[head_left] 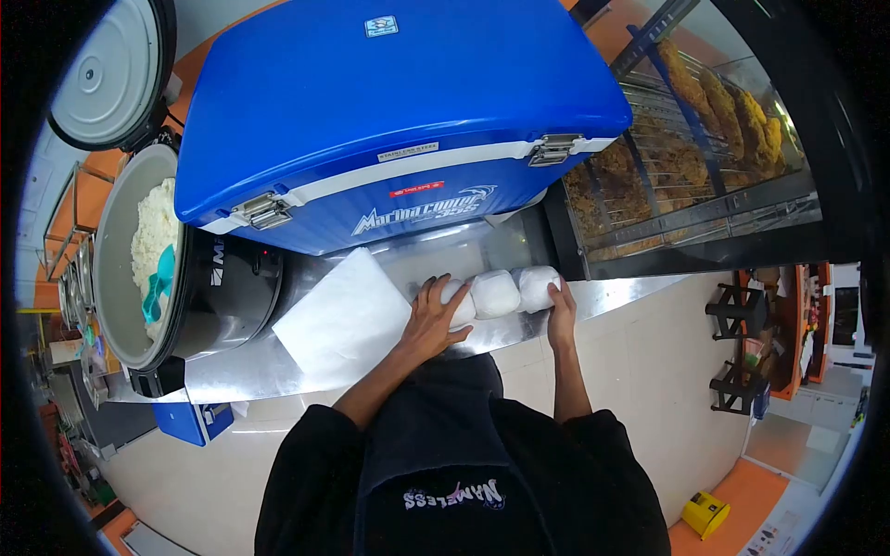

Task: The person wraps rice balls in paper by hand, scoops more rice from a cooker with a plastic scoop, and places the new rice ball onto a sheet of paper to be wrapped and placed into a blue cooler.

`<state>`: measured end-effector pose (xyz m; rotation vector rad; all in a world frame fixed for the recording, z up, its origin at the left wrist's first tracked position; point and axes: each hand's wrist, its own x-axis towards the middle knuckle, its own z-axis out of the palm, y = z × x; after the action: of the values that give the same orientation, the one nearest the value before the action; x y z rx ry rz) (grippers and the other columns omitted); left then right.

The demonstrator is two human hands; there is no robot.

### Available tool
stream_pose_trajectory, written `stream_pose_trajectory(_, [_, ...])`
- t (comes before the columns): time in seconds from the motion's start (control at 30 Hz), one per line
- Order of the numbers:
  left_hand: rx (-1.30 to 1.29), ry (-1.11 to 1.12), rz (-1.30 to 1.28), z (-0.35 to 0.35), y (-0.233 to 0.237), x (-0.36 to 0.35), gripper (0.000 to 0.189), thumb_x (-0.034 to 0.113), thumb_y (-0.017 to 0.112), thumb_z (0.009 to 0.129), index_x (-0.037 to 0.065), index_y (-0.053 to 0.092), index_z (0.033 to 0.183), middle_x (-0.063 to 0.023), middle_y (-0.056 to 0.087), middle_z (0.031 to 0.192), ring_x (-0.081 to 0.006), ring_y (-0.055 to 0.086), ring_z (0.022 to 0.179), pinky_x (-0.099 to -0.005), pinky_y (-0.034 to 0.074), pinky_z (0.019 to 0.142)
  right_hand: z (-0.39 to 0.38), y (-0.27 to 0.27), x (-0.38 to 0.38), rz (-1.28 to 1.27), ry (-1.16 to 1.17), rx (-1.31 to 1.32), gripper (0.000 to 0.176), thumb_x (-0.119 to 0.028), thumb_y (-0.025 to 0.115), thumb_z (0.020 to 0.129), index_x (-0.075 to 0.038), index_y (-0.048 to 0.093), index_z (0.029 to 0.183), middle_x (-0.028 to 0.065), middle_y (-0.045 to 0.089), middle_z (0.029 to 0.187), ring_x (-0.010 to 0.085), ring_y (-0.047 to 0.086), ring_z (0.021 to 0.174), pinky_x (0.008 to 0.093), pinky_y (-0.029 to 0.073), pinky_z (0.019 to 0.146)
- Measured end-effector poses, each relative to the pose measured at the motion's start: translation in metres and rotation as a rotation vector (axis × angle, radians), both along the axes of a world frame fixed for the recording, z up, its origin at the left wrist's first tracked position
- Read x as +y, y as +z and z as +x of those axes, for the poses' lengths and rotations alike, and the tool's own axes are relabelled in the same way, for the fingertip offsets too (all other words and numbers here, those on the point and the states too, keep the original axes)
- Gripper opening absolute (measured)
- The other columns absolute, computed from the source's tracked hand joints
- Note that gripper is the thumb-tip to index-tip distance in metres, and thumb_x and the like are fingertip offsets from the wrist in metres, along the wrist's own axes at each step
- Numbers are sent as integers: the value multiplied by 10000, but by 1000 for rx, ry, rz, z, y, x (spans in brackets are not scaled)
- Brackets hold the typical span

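The three white wrapped bundles sit end to end in a row between your hands, over the near edge of the steel counter; your left hand is closed around the leftmost one, fingers over its far side and thumb toward you; your right hand grips the right end of the row, thumb against the rightmost bundle; the middle one lies between, untouched by your fingers; just left of your left hand, a white paper sheet is spread flat on the counter.

At the far left, the big cooker stands with its lid raised, holding white rice with a teal scoop resting on it; beyond your hands, the blue cooler is closed, its contents hidden; at the far right, the display case holds browned, crusted pieces on wire racks.
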<state>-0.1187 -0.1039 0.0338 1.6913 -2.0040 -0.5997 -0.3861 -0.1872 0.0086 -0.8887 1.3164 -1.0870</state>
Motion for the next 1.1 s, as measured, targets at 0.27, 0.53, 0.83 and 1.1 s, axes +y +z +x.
stream_pose_trajectory(0.27, [-57,-74,-59,4,-5,-1,719,296,748,745,202,452,1393,-193,314,1400,-436,299,1263,-519,351,1063,23,-16,-4,-74,69,205,468,-186,481,958,34,447,1370,169,500,1348,234,445,1250,321,314,1064])
stream_pose_trajectory(0.53, [-243,-88,-64,16,-5,3,726,448,708,753,306,439,1412,-134,358,1413,-412,323,1277,-593,304,1051,28,-18,3,-182,87,378,423,-222,489,994,5,491,1351,151,562,1291,197,497,1175,310,359,1019])
stream_pose_trajectory(0.83, [130,154,-203,78,51,60,714,370,633,864,122,330,1461,-194,321,1467,-378,327,1350,-500,345,1076,57,93,4,-558,382,840,356,-179,549,950,27,555,1241,184,565,1231,265,538,1114,372,416,966])
stream_pose_trajectory(1.1, [364,793,-472,177,92,198,341,-71,607,756,41,623,1078,-146,640,974,-318,641,882,-377,530,757,397,339,66,-1139,1097,257,330,-37,661,826,21,619,1148,154,626,818,227,617,694,305,469,610])
